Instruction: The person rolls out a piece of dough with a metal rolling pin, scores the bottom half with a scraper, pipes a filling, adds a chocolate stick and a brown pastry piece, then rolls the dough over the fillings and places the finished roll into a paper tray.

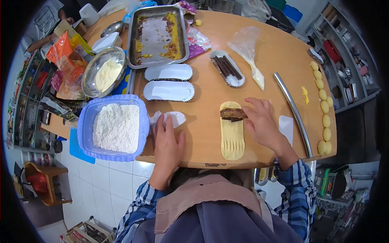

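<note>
The right hand [261, 123] lies open, fingertips touching the brown filling [232, 114] on the far end of the dough strip [232, 135]. The left hand [167, 139] rests flat, gripping nothing, beside a white paper cup [172, 118]. Orange and yellow packets [67, 46] lie far left.

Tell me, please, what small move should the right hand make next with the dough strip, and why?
Probably roll the top end of the dough strip over the chocolate filling. The right hand already touches the filling, which lies across the strip's upper end, and the lower end is cut into fringes. The left hand rests on the table.
</note>
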Tool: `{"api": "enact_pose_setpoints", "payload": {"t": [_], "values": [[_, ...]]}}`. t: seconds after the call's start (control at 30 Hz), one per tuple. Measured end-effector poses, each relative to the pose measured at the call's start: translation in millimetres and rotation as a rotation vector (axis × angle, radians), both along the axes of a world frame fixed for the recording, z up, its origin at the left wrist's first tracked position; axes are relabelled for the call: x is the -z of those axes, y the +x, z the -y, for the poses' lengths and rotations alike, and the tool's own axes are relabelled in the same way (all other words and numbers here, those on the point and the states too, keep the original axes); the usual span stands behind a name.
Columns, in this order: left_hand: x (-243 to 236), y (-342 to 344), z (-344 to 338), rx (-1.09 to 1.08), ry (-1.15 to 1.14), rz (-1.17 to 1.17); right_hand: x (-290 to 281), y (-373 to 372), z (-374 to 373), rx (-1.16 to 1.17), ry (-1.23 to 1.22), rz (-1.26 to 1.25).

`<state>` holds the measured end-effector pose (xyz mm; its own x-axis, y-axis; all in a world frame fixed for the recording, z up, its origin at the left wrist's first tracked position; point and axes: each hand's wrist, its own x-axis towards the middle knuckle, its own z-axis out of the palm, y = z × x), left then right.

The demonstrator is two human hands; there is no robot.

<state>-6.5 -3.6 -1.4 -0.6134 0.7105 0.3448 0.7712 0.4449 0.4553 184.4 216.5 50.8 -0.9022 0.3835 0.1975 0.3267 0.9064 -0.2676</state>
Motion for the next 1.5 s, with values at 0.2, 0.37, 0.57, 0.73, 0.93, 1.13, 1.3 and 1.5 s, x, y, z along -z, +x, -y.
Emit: {"api": "enact_pose_setpoints", "payload": {"t": [0.2,0.37,0.57,0.73,0.93,1.13,1.3,1.5], "values": [[1.9,-10.7,4.9,0.051,0.057,0.028,0.8,8.2,-0.9,-0.018,0.03,0.056],[-23.6,6.8,10.2,0.18,0.336,0.377,-17.4,4.7,26.5,0.026,-0.105,-0.202],[-39.9,36.2,6.7,0.504,0.546,0.622,-12.1,-19.8,101.8,-0.12,-1.066,-0.384],[-36.5,42.4,10.5,0.466,0.634,0.75,0.0,-26.0,117.0,0.032,-1.416,-0.542],[-16.3,40.6,1.3,0.357,0.469,0.738,5.5,-29.7,128.0,0.105,-1.582,-0.52],[-8.8,42.2,13.2,0.407,0.341,1.086,10.4,-35.9,132.0,0.023,-1.307,-0.553],[-27.1,50.1,0.3,0.389,0.366,1.235,20.5,-47.7,136.0,-0.113,-0.676,-0.74],[-22.2,49.3,1.0,0.278,0.648,1.774,17.3,-48.0,131.8,-0.126,-0.374,-0.657]]}}
